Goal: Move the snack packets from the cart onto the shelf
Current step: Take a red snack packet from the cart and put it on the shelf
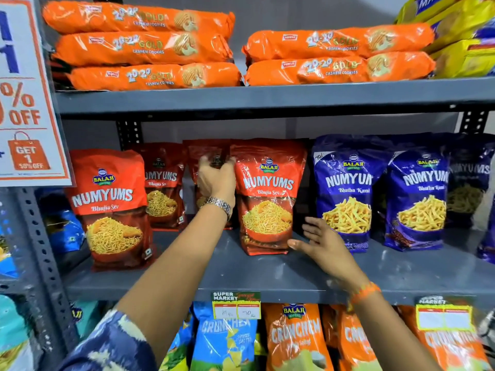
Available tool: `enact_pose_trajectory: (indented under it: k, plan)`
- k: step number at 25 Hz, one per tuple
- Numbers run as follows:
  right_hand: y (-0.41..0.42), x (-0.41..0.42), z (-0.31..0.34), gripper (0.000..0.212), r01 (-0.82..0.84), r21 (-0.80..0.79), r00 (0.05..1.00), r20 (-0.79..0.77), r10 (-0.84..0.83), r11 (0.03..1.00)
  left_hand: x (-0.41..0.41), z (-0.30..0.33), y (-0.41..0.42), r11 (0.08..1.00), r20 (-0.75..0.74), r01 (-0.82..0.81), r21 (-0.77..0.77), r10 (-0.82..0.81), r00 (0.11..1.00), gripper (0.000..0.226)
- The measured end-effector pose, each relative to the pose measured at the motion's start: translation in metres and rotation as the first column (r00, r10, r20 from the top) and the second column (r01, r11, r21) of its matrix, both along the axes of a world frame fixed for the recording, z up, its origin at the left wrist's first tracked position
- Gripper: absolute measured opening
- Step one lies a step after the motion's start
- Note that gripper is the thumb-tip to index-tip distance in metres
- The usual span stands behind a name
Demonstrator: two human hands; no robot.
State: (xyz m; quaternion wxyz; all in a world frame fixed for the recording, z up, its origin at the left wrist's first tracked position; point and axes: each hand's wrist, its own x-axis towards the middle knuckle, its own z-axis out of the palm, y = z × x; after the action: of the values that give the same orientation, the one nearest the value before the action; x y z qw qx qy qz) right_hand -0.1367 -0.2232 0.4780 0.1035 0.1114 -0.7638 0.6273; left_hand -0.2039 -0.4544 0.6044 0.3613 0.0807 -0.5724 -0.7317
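Grey steel shelf (267, 277) in a shop aisle, cashew cookie rolls (150, 46) stacked on the tier above, Crunchem bags (294, 341) below, a discount sign (24, 103) hanging far left. Red Numyums Bhujia Sev packet (267, 196) standing upright mid-shelf beside blue Numyums packs (345, 191). Left hand (217, 178) gripping a red packet (206, 156) further back, right hand (318, 242) open, thumb touching the front packet's lower corner.
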Motion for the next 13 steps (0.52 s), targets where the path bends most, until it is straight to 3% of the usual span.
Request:
enact_pose_trajectory:
  k: [4, 7, 9, 13]
  plan:
    - [0.060, 0.081, -0.026, 0.059, 0.126, -0.042, 0.987, -0.092, -0.129, 0.991, 0.035, -0.006, 0.022, 0.967, -0.015, -0.238, -0.096, 0.237, 0.971, 0.063]
    - [0.118, 0.130, -0.063, 0.044, 0.287, -0.076, 0.951, -0.097, -0.293, 0.955, 0.052, -0.020, 0.054, 0.953, -0.187, -0.299, -0.046, 0.286, 0.940, 0.064]
    - [0.163, 0.160, -0.095, 0.042, 0.404, -0.075, 0.907, -0.094, -0.410, 0.912, 0.068, -0.041, 0.090, 0.976, -0.314, -0.216, -0.014, 0.201, 0.928, 0.063]
    - [0.251, 0.223, -0.179, 0.044, 0.629, -0.051, 0.777, 0.059, -0.627, 0.775, 0.111, -0.106, 0.193, 0.974, -0.418, 0.049, -0.219, -0.139, 0.898, 0.055]
